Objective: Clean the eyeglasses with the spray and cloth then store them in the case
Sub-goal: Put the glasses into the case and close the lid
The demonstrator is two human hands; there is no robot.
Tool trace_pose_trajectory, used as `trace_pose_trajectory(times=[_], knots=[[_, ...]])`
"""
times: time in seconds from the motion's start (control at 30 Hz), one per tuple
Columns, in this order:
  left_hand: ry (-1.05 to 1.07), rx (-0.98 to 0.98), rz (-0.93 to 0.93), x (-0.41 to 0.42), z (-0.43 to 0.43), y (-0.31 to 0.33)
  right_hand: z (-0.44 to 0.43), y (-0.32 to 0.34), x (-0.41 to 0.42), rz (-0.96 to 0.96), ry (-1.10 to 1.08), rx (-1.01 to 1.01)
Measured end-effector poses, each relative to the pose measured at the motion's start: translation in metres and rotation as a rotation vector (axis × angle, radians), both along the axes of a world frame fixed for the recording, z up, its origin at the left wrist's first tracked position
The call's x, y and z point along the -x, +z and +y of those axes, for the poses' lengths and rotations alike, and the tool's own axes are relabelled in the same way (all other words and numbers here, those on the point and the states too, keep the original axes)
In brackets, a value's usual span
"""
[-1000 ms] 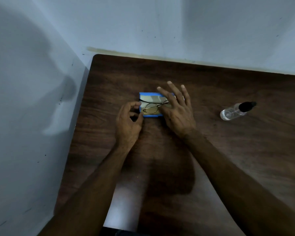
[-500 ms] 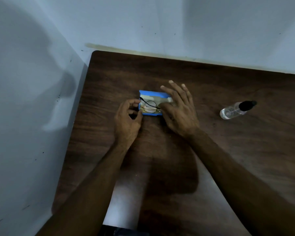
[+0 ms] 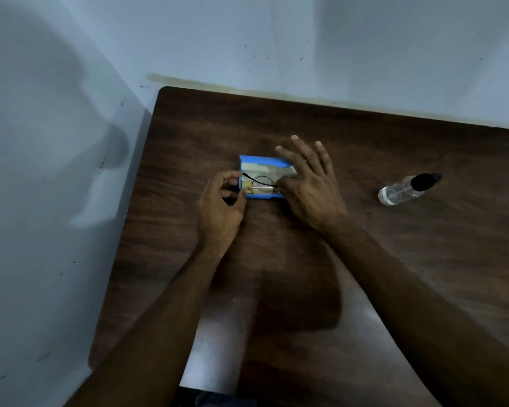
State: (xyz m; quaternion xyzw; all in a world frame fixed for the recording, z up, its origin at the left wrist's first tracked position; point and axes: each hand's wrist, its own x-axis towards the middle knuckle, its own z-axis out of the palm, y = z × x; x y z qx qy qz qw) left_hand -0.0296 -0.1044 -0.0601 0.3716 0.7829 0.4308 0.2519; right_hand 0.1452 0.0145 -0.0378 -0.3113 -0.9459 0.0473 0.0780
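Two hands at case (image 3: 257, 161): eyeglasses (image 3: 263, 187) had folded flat inside; storage nearly done. Left hand (image 3: 218, 212) fingers clamped its end, right hand (image 3: 309, 186) fingers splayed, pressing.

Blue case (image 3: 259, 158), dk woodgrain table (image 3: 365, 245), blk-cap bottle (image 3: 403, 191).

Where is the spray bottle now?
In the head view the spray bottle lies on its side on the table, to the right of the right hand, apart from it.

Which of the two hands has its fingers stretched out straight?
The right hand: its fingers lie straight across the blue case, while the left hand is curled beside the case's left end.
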Motion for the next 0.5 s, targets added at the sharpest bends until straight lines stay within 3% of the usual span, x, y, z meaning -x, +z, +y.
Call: trace_pose_trajectory(times=[0.3, 0.5], knots=[[0.000, 0.001, -0.008, -0.001, 0.000, 0.001, -0.002, 0.002, 0.001, -0.026, -0.018, 0.046], [-0.007, -0.001, 0.022, -0.001, 0.000, 0.000, -0.003, 0.002, -0.010, 0.180, -0.054, 0.073]])
